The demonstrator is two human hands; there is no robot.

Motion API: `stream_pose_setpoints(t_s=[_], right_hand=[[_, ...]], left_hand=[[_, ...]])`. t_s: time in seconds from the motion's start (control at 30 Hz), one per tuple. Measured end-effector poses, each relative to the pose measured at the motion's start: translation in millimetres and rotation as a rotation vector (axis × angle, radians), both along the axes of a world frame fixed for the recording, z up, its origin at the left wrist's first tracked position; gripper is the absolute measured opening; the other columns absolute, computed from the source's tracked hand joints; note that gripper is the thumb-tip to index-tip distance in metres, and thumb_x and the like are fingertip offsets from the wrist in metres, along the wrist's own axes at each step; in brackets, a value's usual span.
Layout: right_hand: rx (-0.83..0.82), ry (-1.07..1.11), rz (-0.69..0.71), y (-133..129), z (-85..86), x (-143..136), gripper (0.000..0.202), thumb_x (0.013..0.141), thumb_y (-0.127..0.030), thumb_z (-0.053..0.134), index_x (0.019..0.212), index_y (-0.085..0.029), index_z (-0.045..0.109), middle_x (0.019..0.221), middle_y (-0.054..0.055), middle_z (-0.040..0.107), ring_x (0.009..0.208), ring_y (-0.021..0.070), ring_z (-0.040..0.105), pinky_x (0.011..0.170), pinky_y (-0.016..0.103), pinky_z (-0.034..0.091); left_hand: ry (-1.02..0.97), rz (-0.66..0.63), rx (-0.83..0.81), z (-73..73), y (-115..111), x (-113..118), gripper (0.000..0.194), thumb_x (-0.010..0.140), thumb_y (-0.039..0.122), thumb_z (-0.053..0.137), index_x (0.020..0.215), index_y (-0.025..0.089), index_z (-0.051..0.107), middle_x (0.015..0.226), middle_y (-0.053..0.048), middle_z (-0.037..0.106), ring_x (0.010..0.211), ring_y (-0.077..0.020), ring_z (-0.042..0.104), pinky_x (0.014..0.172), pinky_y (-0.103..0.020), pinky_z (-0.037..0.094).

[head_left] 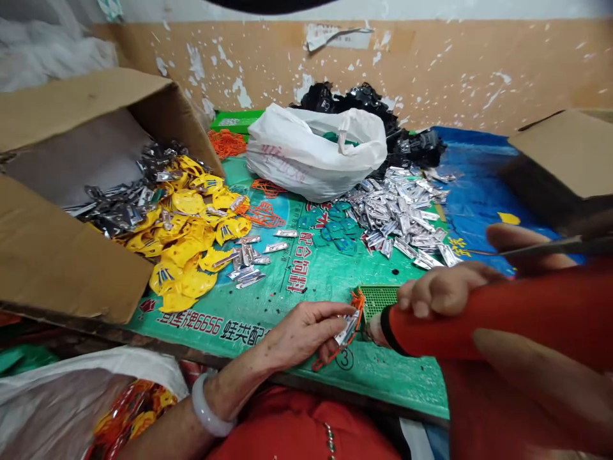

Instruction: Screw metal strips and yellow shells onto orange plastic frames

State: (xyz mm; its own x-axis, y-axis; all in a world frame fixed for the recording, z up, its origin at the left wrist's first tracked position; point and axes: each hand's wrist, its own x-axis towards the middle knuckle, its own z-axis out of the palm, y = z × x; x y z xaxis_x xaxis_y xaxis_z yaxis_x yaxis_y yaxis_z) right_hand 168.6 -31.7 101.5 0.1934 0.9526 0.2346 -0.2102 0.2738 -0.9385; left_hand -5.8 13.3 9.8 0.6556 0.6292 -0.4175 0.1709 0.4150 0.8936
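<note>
My left hand, with a pale bangle on its wrist, is closed in a pinch on a small silver packet and an orange plastic piece. My right hand shows only as a sliver past the dark cuff of a red sleeve, close to the orange piece; its fingers are hidden. Beyond both lies a green perforated tray. Another person's hand rests against the red sleeve. Further fingers, blurred, show at the right, along with a dark, thin object I cannot make out.
At the left a cardboard box lies on its side, with yellow plastic pieces and packets spilling out. A white bag stands behind. Silver packets are heaped beside teal pieces. Another box is far right.
</note>
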Motion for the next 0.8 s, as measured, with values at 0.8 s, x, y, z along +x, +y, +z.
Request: stream_pose_setpoints(t_s=[0.8], right_hand=[[0.086,0.04,0.115,3.3,-18.3,-12.7,0.053,0.075,-0.028,0.074,0.122,-0.036,0.049,0.077,-0.004,0.063,0.071,0.0164,0.059,0.075,0.036,0.046]], left_hand=[[-0.021,0.074,0.026,7.2,-1.9,2.4,0.04,0.085,0.037,0.055,0.117,0.016,0.063,0.06,0.005,0.052,0.049,-0.0066,0.04,0.049,-0.02,0.031]])
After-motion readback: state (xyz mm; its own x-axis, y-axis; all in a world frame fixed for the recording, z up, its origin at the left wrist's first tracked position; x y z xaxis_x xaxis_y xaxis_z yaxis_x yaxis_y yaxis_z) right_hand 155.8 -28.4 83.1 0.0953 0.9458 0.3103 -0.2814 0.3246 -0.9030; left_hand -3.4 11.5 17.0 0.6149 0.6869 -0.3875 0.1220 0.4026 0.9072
